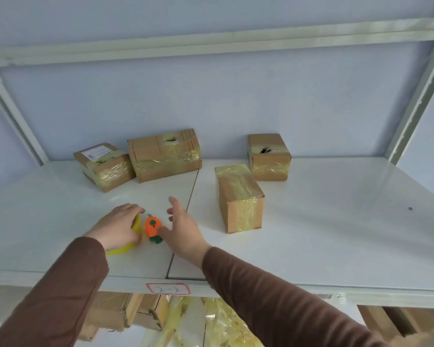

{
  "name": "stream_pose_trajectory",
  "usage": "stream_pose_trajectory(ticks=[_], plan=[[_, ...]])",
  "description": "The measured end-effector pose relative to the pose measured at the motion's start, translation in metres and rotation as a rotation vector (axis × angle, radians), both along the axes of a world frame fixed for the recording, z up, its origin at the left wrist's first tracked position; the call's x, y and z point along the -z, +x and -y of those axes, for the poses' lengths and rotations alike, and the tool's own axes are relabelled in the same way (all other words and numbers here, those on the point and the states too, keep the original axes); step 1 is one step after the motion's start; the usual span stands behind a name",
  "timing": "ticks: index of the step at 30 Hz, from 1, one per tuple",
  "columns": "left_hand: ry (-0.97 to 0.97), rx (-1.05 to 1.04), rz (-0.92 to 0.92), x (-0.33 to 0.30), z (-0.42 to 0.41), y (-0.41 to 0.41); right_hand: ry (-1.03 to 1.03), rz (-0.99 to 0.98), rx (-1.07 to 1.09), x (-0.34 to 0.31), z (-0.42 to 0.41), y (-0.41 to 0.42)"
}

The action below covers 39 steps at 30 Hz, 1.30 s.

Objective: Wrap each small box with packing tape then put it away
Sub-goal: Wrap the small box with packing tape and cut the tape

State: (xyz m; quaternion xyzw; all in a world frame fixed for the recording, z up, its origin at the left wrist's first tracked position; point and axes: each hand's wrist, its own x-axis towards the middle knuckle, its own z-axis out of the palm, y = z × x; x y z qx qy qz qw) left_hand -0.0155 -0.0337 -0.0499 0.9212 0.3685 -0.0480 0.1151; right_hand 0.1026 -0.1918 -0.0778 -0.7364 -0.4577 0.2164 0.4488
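Four taped cardboard boxes sit on the white shelf (336,209): three along the back edge, the upright box (239,199) nearer the middle. It looks light and stiff, its tape slick; best held by opposite side faces. The tape roll (125,247) lies near the front edge under the left hand (118,227), which rests loosely on it. The right hand (183,231) hovers open beside the orange cutter (153,227).
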Motion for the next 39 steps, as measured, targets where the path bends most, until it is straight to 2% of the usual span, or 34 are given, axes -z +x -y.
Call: stream_pose_trajectory(ticks=[3, 5, 10, 12, 13, 16, 18, 22, 24, 26, 27, 29, 32, 33, 36, 39], plan=[[0.126, 0.053, 0.155, 0.007, 0.001, 0.002, -0.085, -0.011, 0.014, 0.007, -0.028, -0.011], [0.134, 0.094, 0.224, 0.01, 0.005, 0.0, -0.092, -0.052, 0.051, 0.008, -0.034, -0.013], [0.005, 0.152, 0.455, 0.004, 0.027, 0.002, -0.01, -0.192, 0.031, -0.006, -0.005, 0.001], [-0.058, 0.179, 0.54, -0.002, 0.041, 0.007, 0.007, -0.172, 0.03, -0.021, 0.012, 0.011], [-0.077, 0.207, 0.573, -0.004, 0.049, 0.01, -0.004, -0.087, 0.019, -0.029, 0.022, 0.015], [-0.148, 0.293, 0.689, -0.008, 0.076, 0.023, -0.028, 0.347, 0.053, -0.047, 0.052, 0.019], [-0.203, 0.297, 0.74, -0.013, 0.092, 0.029, 0.014, 0.521, 0.089, -0.054, 0.067, 0.017], [-0.308, 0.38, 0.782, -0.019, 0.116, 0.044, -0.043, 0.658, 0.162, -0.064, 0.089, 0.028], [-0.381, 0.444, 0.795, -0.022, 0.124, 0.052, -0.039, 0.725, 0.245, -0.071, 0.099, 0.034], [-0.37, 0.479, 0.801, -0.021, 0.125, 0.059, 0.007, 0.794, 0.376, -0.085, 0.11, 0.045], [-0.368, 0.461, 0.815, -0.021, 0.124, 0.061, 0.057, 0.776, 0.452, -0.094, 0.116, 0.053], [-0.466, 0.364, 0.872, -0.021, 0.119, 0.063, 0.153, 0.568, 0.514, -0.112, 0.13, 0.071], [-0.705, 0.239, 0.977, -0.032, 0.12, 0.065, 0.226, 0.031, 0.234, -0.105, 0.146, 0.073], [-0.749, 0.234, 1.004, -0.037, 0.122, 0.068, 0.224, -0.06, 0.12, -0.094, 0.151, 0.066], [-0.791, 0.252, 1.048, -0.053, 0.128, 0.082, 0.246, -0.144, -0.097, -0.068, 0.164, 0.046], [-0.788, 0.209, 1.029, -0.061, 0.128, 0.095, 0.251, -0.21, -0.169, -0.065, 0.171, 0.038]])
